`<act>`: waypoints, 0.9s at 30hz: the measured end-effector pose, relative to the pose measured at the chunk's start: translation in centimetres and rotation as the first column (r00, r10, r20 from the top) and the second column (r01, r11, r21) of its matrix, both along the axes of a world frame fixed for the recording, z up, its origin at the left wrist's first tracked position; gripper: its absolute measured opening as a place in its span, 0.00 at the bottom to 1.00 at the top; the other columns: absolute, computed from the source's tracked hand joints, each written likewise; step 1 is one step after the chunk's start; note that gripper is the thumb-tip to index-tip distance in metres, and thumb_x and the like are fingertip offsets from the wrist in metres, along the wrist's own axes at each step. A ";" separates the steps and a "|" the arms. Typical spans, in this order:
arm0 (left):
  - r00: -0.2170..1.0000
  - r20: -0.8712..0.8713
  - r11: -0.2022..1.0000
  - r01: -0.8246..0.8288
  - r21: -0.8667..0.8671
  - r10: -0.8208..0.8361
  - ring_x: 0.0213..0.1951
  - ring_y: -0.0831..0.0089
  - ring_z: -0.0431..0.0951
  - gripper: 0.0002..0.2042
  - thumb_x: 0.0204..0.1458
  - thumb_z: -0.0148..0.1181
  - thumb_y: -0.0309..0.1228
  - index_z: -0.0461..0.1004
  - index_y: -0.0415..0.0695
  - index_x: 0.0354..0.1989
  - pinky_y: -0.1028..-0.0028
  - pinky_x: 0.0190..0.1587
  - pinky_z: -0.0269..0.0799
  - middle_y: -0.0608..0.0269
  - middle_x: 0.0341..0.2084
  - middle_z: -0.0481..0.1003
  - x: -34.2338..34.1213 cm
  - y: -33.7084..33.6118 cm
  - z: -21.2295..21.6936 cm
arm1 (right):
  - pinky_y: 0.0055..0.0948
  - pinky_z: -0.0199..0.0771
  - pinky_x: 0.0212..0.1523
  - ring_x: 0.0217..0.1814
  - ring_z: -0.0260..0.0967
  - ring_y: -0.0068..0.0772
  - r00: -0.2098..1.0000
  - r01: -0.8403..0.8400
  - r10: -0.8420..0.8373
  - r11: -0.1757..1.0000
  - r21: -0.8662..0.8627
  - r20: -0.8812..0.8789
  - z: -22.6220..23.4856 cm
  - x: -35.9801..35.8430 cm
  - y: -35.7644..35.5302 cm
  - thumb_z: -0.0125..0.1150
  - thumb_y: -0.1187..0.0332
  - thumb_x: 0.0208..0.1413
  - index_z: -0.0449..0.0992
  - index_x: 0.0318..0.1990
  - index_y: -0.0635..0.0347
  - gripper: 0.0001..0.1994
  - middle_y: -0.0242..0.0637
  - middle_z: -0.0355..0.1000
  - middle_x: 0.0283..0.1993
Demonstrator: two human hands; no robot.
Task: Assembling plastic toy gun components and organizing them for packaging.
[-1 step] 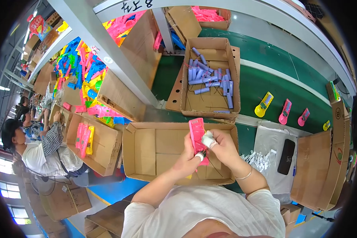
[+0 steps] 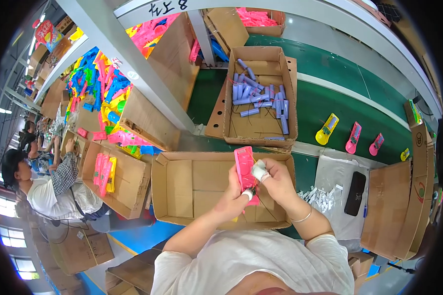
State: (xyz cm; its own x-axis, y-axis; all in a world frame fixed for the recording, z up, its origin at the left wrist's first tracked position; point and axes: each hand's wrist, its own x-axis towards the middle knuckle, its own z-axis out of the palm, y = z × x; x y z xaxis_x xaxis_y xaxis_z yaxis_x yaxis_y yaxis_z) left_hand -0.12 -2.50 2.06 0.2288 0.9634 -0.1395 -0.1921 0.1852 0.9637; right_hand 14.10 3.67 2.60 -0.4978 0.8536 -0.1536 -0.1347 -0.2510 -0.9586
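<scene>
My left hand (image 2: pixel 230 199) is closed round a pink plastic casing (image 2: pixel 243 163), tilted upright over a cardboard box (image 2: pixel 179 187). Its thumb wears a white wrap and presses near the casing's lower end, where a small dark part (image 2: pixel 251 189) and a thin dark wire show. My right hand (image 2: pixel 279 184) is closed at the casing's right side. White wraps (image 2: pixel 259 170) cover its fingertips. Whatever those fingers pinch is hidden.
Beyond stands a box (image 2: pixel 230 123) of purple cylinders (image 2: pixel 261 93) with wires. On the green belt (image 2: pixel 307 108) lie yellow (image 2: pixel 327 130) and pink casings (image 2: pixel 353 137). White tabs (image 2: pixel 322 200) and a black phone-like slab (image 2: pixel 355 194) lie at right. Another person (image 2: pixel 54 196) works at left.
My right hand's wrapped fingers have shifted very slightly at the casing's side. Otherwise nothing visibly differs.
</scene>
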 end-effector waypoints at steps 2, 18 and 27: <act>0.999 0.047 1.000 0.006 -0.022 -0.005 0.53 0.73 0.61 0.36 0.48 0.38 0.15 0.29 0.46 0.64 0.75 0.50 0.65 0.57 0.52 0.56 0.1 0.0 0.1 | 0.18 0.61 0.23 0.25 0.60 0.11 0.996 0.087 -0.088 0.996 -0.027 -0.009 -0.4 -0.1 -0.2 0.49 0.73 0.55 0.70 0.37 0.62 0.05 0.24 0.65 0.25; 0.905 0.260 0.863 -0.186 -0.469 0.336 0.47 0.69 0.68 0.30 0.52 0.48 0.26 0.40 0.48 0.62 0.68 0.48 0.67 0.58 0.46 0.62 -0.8 1.0 -1.0 | 0.34 0.63 0.31 0.29 0.65 0.39 0.734 -0.504 -0.274 0.396 0.768 0.622 0.2 -0.1 -1.2 0.60 0.70 0.37 0.67 0.32 0.57 0.12 0.37 0.65 0.26; 0.918 0.231 0.874 -0.194 -0.445 0.321 0.44 0.68 0.70 0.26 0.57 0.42 0.23 0.38 0.48 0.61 0.66 0.45 0.72 0.55 0.46 0.63 -1.3 0.9 -1.5 | 0.41 0.69 0.37 0.38 0.70 0.48 0.709 -0.448 -0.277 0.533 0.717 0.649 -1.3 -3.3 15.4 0.58 0.66 0.48 0.71 0.36 0.58 0.09 0.45 0.71 0.35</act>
State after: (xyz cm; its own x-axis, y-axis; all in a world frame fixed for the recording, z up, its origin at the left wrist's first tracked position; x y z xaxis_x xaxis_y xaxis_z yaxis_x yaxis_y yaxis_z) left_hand -1.46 -1.56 0.53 0.0714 0.8649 -0.4968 -0.5445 0.4511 0.7071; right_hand 10.78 19.11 1.27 -0.6515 0.7161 0.2504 0.5396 0.6694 -0.5105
